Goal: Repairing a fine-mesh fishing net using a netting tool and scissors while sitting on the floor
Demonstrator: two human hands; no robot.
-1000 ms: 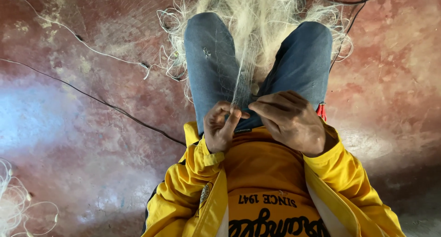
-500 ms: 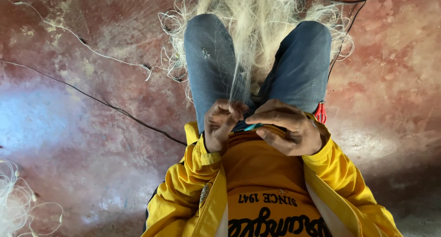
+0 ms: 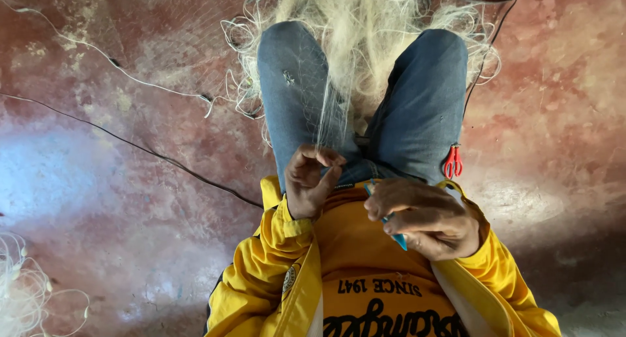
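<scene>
pinching a strand of the pale fishing net (image 3: 365, 43) between thumb and forefinger, the left hand (image 3: 310, 183) holds it taut above the lap. just right of that hand, the right hand (image 3: 424, 216) has its fingers curled tight round a blue netting needle (image 3: 394, 236). red scissors (image 3: 452, 162) lie further right, beside the knee; no container shows.

The floor (image 3: 117, 200) is worn reddish concrete with pale patches; a thin black cable (image 3: 130, 143) crosses its left side.
</scene>
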